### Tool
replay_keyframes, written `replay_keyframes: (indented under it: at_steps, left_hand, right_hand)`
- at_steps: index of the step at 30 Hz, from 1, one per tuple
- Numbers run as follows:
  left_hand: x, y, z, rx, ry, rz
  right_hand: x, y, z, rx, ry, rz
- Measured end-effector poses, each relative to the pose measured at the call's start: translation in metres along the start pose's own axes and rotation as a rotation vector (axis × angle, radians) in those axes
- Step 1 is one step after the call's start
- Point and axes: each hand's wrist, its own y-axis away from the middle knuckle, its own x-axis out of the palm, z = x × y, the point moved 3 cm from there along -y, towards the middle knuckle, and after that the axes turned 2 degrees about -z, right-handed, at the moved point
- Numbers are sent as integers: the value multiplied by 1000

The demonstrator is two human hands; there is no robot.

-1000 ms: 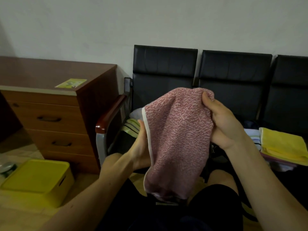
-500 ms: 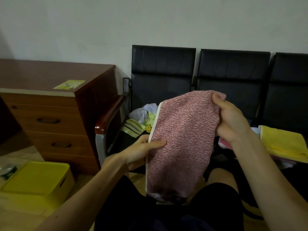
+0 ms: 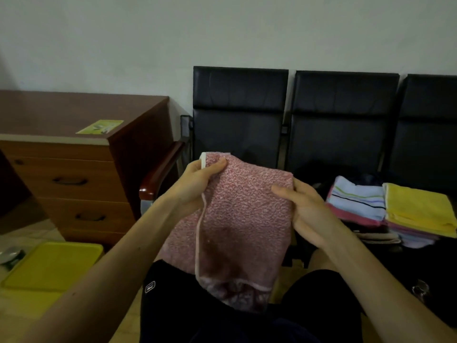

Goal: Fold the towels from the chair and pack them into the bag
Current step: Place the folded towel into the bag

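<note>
The left hand (image 3: 195,184) pinches a corner of the pink towel (image 3: 244,219), the right hand (image 3: 304,211) grips its side; folded towels (image 3: 395,209) lie stacked beside; the yellow box (image 3: 52,266) has its lid on.

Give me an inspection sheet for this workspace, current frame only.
Surface: row of black chairs; seats mostly hidden by towels and arms.
Job's things: pink towel held up over the lap, doubled over; striped towel stack and yellow towel stack folded, side by side to the right.
Clutter: yellow box on the floor; leaflet on the cabinet top.
Grips: left grip pinches the pink towel's top corner; right grip holds its right edge.
Cables: nothing seen.
Surroundings: wooden drawer cabinet at left; plain wall behind.
</note>
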Motion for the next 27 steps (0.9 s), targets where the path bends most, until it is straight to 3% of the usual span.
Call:
replay_keyframes:
  at_steps: [4,9,13,19,27]
  left_hand:
    - [-7,0,2,45,-138,110]
    - [-10,-2,21,-169,-264,290]
    - [-7,-9,15,-238,-165,242]
    - [-13,-27,-13,6,-324,-84]
    - [-21,-29,-33,277,-547,-37]
  right_hand:
    - [1,-1,11,-123,110,-59]
    - [2,-12,22,-206,250,-154]
    - [-4,-19,40,-310,497,-199]
    - [0,-30,58,-418,750,-113]
    - [3,-41,56,-233,797,77]
